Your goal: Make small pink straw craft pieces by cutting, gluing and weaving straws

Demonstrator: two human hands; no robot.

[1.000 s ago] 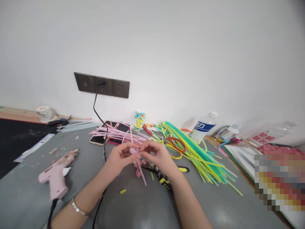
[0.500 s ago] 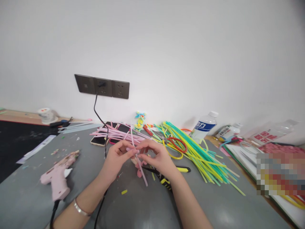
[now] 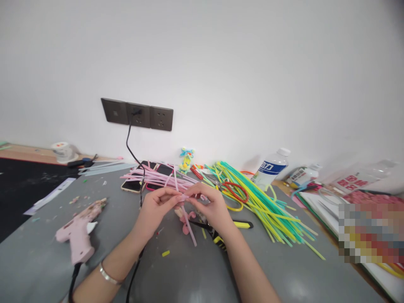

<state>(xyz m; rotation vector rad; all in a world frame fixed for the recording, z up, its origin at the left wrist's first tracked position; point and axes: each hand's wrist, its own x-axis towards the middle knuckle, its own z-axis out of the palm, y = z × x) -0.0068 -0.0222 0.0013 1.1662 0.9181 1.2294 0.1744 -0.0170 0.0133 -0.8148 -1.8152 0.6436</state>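
In front of me, my left hand pinches a lilac-pink pipe cleaner between thumb and fingertips. My right hand has its thumb and forefinger closed on the same piece, right beside the left fingertips. One length of it slants down toward the table and another sticks up behind the fingers; the pinched middle is partly covered. Below the hands lies a pink curled piece. Black-and-yellow pliers lie under my right wrist, partly hidden by it.
A pink glue gun lies at left, its black cord crossing the table. Behind are pink pipe cleaners, phones and a small figure. Scissors rest by green and yellow pipe cleaners. A bottle stands near the wall.
My fingertips have shifted on the pipe cleaner, and the right thumb and forefinger have come closer to the left ones. The view has moved slightly; the other things stay put.
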